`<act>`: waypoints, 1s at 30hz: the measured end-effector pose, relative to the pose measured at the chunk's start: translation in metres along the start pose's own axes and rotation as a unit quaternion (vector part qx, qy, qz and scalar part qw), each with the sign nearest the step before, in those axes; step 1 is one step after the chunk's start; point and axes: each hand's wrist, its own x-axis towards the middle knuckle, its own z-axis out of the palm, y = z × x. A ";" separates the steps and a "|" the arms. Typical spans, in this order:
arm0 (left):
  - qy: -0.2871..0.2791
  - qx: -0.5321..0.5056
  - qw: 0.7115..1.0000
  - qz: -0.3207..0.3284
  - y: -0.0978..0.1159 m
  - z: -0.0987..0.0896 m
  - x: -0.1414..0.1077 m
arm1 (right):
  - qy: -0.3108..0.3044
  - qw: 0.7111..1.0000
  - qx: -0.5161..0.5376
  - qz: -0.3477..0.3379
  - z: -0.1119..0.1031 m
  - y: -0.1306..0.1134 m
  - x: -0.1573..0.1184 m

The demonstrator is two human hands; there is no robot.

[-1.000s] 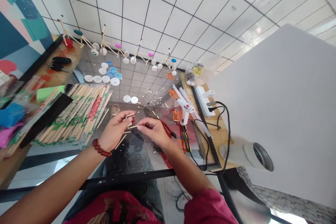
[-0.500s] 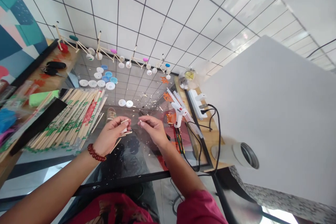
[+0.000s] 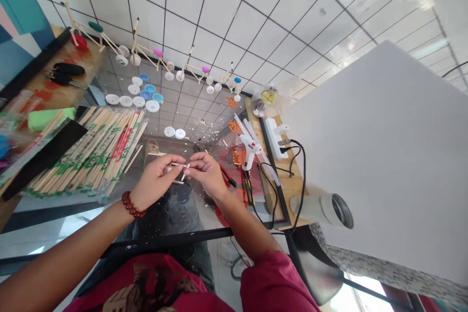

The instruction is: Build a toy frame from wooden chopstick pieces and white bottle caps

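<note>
Just in from the table's front edge, my left hand (image 3: 157, 179), with a red bead bracelet at the wrist, is closed round a small frame of wooden sticks (image 3: 156, 154). Stick ends poke out past its fingers and thumb, and most of the frame is hidden by the palm. My right hand (image 3: 208, 178) is closed in a pinch on a small pale piece (image 3: 187, 166), held against the end of a stick. The fingertips of both hands almost touch. Two white bottle caps (image 3: 174, 132) lie beyond the hands.
Wrapped chopsticks (image 3: 91, 156) fill the left side. A glue gun (image 3: 250, 151) lies at right, near glue sticks, cables and a power strip (image 3: 275, 139). Blue and white caps (image 3: 149, 95) and several little stick tricycles (image 3: 161, 61) stand at the back. Wood scraps litter the glass tabletop (image 3: 214, 129).
My right hand has moved left to meet the left hand, bringing the small pale piece to the sticks. My left hand still holds the stick frame. The view has shifted slightly.
</note>
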 end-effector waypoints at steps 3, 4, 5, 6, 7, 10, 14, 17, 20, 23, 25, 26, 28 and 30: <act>0.014 0.047 0.998 0.045 0.003 0.000 -0.002 | -0.006 1.000 -0.013 0.001 0.000 0.001 -0.001; 0.015 0.052 0.997 0.056 0.004 0.000 -0.002 | -0.010 1.000 -0.019 -0.001 0.000 0.001 -0.002; 0.016 0.055 0.996 0.062 0.004 0.000 -0.002 | -0.012 1.000 -0.023 -0.005 0.000 0.001 -0.002; 0.016 0.057 0.996 0.065 0.003 0.000 -0.002 | -0.012 1.000 -0.024 -0.010 0.000 0.001 -0.002; 0.018 0.057 0.996 0.064 0.003 0.000 -0.002 | -0.013 1.000 -0.024 -0.013 0.000 0.001 -0.003; 0.024 0.046 0.997 0.049 0.001 -0.001 0.000 | -0.023 0.999 -0.018 -0.017 0.000 0.001 -0.002; 0.028 0.039 0.998 0.030 -0.003 -0.002 0.002 | -0.024 1.000 -0.008 0.001 -0.001 0.003 0.000; 0.022 0.035 0.999 0.024 -0.006 -0.002 0.004 | -0.018 1.000 -0.007 0.008 -0.001 0.004 0.000; 0.020 0.033 0.999 0.026 -0.006 -0.002 0.005 | -0.017 1.000 -0.005 0.008 -0.001 0.003 0.000; 0.015 0.050 0.998 0.031 -0.005 -0.002 0.005 | -0.014 1.000 0.000 0.014 0.000 0.001 0.000; 0.015 0.065 0.997 0.037 -0.005 -0.002 0.004 | -0.014 1.000 0.001 0.018 0.001 -0.001 0.000; 0.015 0.066 0.997 0.039 -0.004 -0.003 0.005 | -0.014 1.000 0.002 0.020 0.001 -0.001 0.000; 0.016 0.051 0.998 0.037 -0.004 -0.003 0.005 | -0.012 1.000 0.004 0.022 0.002 -0.001 0.000; 0.016 0.017 1.000 0.021 -0.003 -0.002 0.005 | -0.010 1.000 0.005 0.022 0.002 -0.001 0.000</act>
